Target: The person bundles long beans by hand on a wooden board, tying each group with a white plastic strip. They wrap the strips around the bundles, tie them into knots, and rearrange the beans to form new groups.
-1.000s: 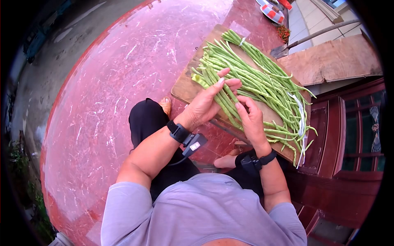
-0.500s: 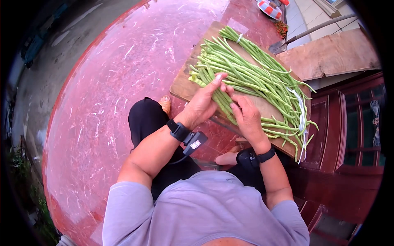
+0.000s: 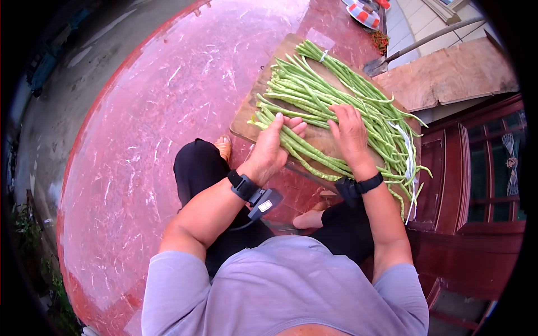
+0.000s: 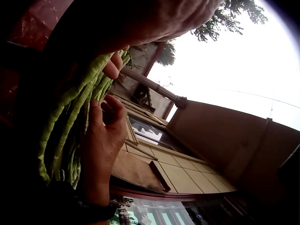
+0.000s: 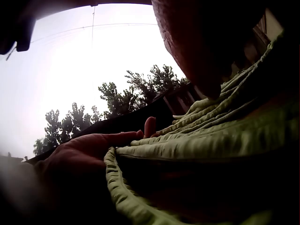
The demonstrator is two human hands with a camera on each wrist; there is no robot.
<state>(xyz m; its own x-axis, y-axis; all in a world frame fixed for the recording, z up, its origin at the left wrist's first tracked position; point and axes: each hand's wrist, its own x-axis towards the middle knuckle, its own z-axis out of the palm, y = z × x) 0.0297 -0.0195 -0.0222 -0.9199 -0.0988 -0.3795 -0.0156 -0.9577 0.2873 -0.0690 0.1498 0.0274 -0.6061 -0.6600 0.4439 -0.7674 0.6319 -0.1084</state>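
Note:
Several long green beans (image 3: 314,158) lie across the left hand (image 3: 270,150), gripped between thumb and fingers at the near left edge of the wooden board (image 3: 246,119). Their long ends trail right, below the right hand (image 3: 351,137). That hand reaches into the loose pile of long beans (image 3: 314,92), thumb and fingertips bent together at the beans. In the left wrist view, the right hand's thumb (image 4: 95,112) and curled forefinger meet beside the strands. The right wrist view has the left hand (image 5: 82,152) behind a thick bean (image 5: 124,192) that hangs in a curve.
A bundle of long beans bound with a white tie (image 3: 324,55) lies along the board's far side. White strips (image 3: 411,159) cross the beans' right ends. Beyond stand a wooden plank (image 3: 451,75), a shovel (image 3: 376,66) and a dark red door (image 3: 437,185).
The right hand has left the left hand's side and moved right and up to the pile. The left hand has dropped slightly, its beans now spread longer to the right.

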